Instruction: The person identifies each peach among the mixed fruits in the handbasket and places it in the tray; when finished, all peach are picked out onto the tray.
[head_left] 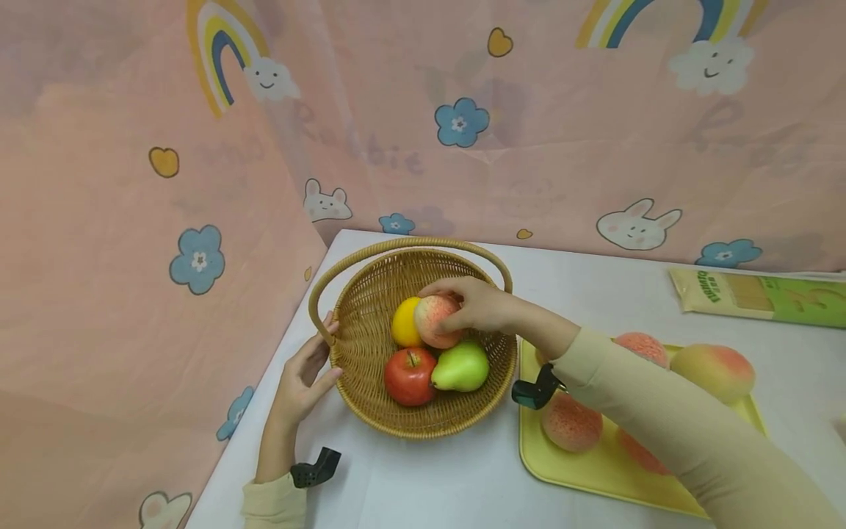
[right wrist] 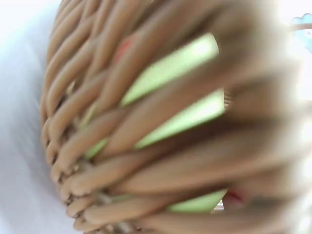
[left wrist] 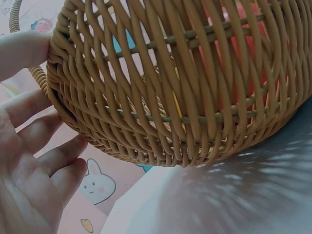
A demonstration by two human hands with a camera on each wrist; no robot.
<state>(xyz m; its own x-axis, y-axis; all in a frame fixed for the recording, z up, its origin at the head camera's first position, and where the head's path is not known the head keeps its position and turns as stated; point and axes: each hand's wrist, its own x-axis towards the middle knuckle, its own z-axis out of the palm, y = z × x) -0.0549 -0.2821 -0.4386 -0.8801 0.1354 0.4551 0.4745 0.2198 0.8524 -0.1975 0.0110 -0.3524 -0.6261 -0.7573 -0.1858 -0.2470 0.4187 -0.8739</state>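
Note:
A round wicker basket with an arched handle stands on the white table. Inside it lie a red apple, a green pear and a yellow fruit, partly covered. My right hand reaches over the basket's right side and holds a peach beside the yellow fruit. At the left rim, near the handle's foot, my left hand touches the basket with spread thumb and fingers. The left wrist view shows those fingers against the rim. Blurred weave fills the right wrist view and hides the right hand.
Right of the basket lies a yellow tray with several peach-like fruits, partly under my right forearm. A green and cream packet lies at the back right. Pink patterned cloth hangs behind the table and on its left.

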